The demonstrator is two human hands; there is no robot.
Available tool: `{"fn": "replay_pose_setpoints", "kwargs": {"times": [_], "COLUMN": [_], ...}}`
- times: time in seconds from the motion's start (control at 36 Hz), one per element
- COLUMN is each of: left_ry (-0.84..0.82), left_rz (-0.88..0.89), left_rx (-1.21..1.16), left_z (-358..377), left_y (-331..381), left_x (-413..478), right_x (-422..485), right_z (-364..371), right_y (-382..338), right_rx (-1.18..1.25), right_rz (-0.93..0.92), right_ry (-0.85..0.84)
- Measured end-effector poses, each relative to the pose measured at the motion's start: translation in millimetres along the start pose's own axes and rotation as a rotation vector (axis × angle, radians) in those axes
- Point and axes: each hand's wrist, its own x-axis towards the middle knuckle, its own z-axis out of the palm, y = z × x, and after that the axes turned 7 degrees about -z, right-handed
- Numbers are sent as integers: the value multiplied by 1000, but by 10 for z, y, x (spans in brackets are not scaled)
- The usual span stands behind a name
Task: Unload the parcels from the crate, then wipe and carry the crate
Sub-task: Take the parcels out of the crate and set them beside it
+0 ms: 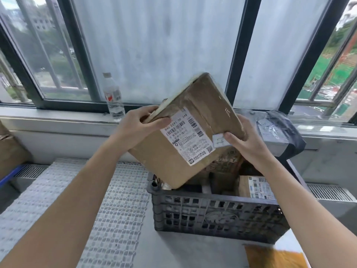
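Observation:
A brown cardboard parcel (164,155) with a white shipping label is tilted in the air above the left end of the dark grey slotted crate (216,217). My left hand (139,126) grips its upper left edge, thumb on the front face. My right hand (245,138) holds its right edge, thumb on the front. Inside the crate lie more brown parcels, one with a white label (255,187) at the right; the others are partly hidden by the held parcel.
A water bottle (113,95) stands on the window sill. A dark plastic mailer bag (280,130) lies on the sill at the right. A white plastic grid mat (108,200) covers the surface left of the crate. A cardboard box (9,151) sits at the far left. An orange-brown thing (276,258) shows at the bottom right.

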Motion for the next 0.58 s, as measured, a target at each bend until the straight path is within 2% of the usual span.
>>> {"fn": "replay_pose_setpoints", "kwargs": {"times": [0.11,0.22,0.33,0.42,0.5,0.58], "left_ry": [-69,-101,-145,-143,-39,187], "left_rz": [-120,-178,-251,-270,-234,-156], "left_rx": [-111,-155,-161,-80,53,197], "left_z": [-110,-148,-198,-251,-295,-300], "left_y": [-29,-114,-134,-151,-198,-274], "left_x": [25,35,3,0,28,19], "right_x": [44,86,122,140,148,165], "right_z": [83,152,225,299,405,545], "right_y": [-87,-119,-125,-152,-163,-167], "right_rx": [220,280,382,399,400,379], "right_rz": [34,103,164,175,177,178], "right_ry": [22,-58,-102,-73,3,54]}}
